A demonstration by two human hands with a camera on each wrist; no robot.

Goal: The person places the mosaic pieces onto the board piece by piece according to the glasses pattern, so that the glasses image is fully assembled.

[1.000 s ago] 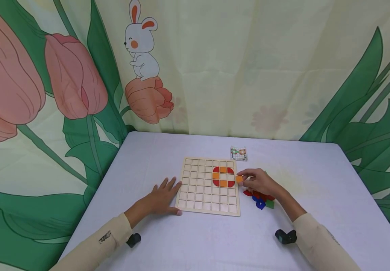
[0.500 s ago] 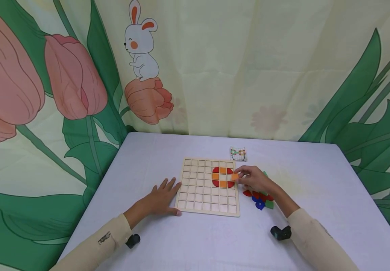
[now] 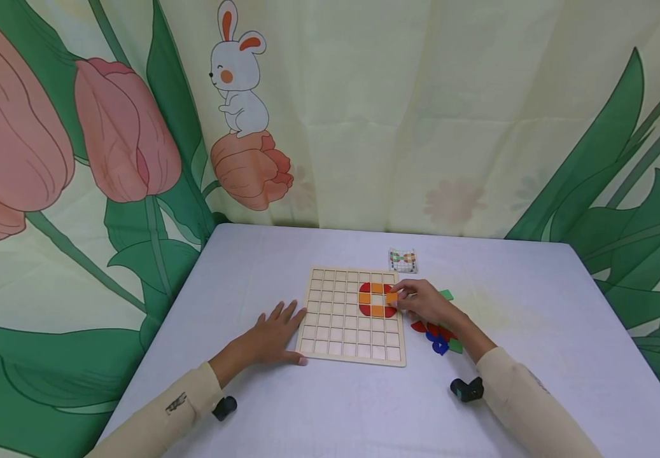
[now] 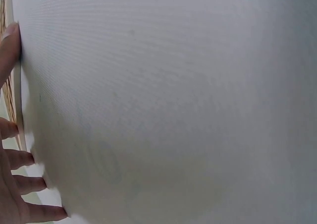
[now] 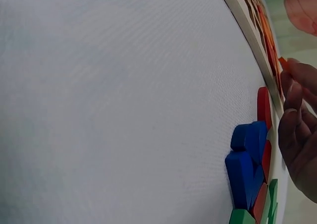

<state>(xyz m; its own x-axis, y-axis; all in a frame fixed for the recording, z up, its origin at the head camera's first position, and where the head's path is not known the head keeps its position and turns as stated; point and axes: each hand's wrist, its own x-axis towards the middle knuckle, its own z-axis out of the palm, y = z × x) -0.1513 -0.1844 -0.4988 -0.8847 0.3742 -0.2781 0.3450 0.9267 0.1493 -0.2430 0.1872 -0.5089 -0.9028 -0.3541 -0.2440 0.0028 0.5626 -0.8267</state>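
In the head view, a wooden grid board (image 3: 330, 318) lies on the table, with red corner pieces (image 3: 365, 310) and orange squares (image 3: 377, 311) forming a ring at its right side. My right hand (image 3: 424, 300) pinches an orange square tile (image 3: 391, 298) over the right part of that ring. The right wrist view shows the tile edge-on as an orange sliver (image 5: 283, 63) at the fingertips. My left hand (image 3: 272, 334) rests flat at the board's left edge, fingers spread, thumb near the lower left corner.
Beside the board's right edge lies a loose pile of red, blue (image 3: 437, 343) and green (image 3: 456, 345) pieces, partly under my right forearm. A small pattern card (image 3: 403, 260) sits behind the board's far right corner. A printed curtain hangs behind the table.
My right hand has moved left with the orange tile, from beside the board's right edge to over the ring. The left hand stays where it was.
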